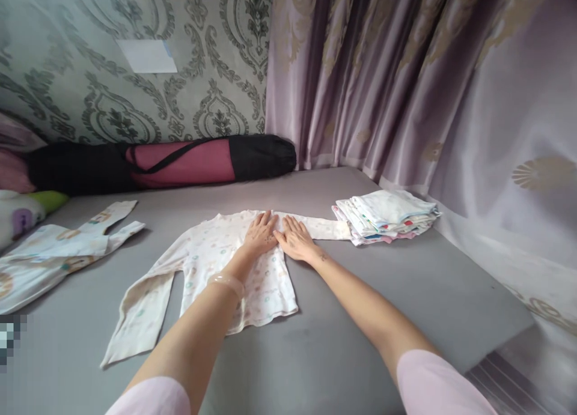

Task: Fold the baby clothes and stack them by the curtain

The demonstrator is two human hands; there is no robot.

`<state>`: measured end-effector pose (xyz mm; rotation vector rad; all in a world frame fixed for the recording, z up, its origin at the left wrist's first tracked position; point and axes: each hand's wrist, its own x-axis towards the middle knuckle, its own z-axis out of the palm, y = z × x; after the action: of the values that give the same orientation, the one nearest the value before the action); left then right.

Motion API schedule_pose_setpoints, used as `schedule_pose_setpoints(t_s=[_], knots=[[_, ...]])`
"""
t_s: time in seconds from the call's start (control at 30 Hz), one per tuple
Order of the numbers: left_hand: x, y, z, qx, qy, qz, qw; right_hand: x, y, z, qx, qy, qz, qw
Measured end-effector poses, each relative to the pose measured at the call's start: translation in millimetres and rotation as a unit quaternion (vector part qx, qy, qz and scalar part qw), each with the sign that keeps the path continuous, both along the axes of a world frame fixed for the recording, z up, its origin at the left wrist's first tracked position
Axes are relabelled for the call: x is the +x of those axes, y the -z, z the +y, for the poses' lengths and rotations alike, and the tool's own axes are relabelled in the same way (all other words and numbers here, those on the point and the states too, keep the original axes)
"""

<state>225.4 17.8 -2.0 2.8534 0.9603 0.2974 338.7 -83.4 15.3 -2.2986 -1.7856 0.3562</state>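
Note:
A small white long-sleeved shirt with a faint coloured print lies spread on the grey bed sheet. My left hand rests flat on its upper right part, fingers stretched forward. Beside it, my right hand lies palm down at the root of the right sleeve, fingers extended. That sleeve reaches out to a stack of folded clothes, its cuff touching the near left side of the stack. The other sleeve bends down toward me on the left. Neither hand grasps anything.
Another printed white garment lies loosely at the left. A long black and dark pink bag runs along the patterned wall. Purple curtains hang behind and to the right. Part of a plush toy shows at the left edge.

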Motion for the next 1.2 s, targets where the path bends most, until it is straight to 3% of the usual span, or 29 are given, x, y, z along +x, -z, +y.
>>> schedule_pose_setpoints(t_s=[0.43, 0.67, 0.8, 0.93, 1.07, 1.2], knots=[[1.8, 3.0, 1.6, -0.005, 0.002, -0.007, 1.0, 65.6, -3.7, -66.2, -0.046, 0.113, -0.138, 0.983], [1.1, 2.2, 1.3, -0.008, 0.003, 0.005, 1.0, 67.0, 2.3, -75.5, -0.009, 0.129, -0.184, 0.974], [5.5, -3.6, 3.1, -0.052, 0.003, 0.015, 0.999, 68.8, 4.3, -73.9, -0.014, 0.128, -0.185, 0.974], [5.4, -22.8, 3.3, -0.137, 0.016, 0.019, 0.99, 73.1, 3.1, -72.1, -0.041, 0.125, -0.186, 0.974], [-34.2, -43.2, 3.6, -0.134, 0.006, -0.015, 0.991, 80.4, 1.8, -65.1, -0.063, 0.118, -0.193, 0.972], [-130.3, -51.9, -0.4, -0.062, -0.03, -0.076, 0.995, 90.6, -2.5, -53.0, -0.087, 0.111, -0.164, 0.976]])
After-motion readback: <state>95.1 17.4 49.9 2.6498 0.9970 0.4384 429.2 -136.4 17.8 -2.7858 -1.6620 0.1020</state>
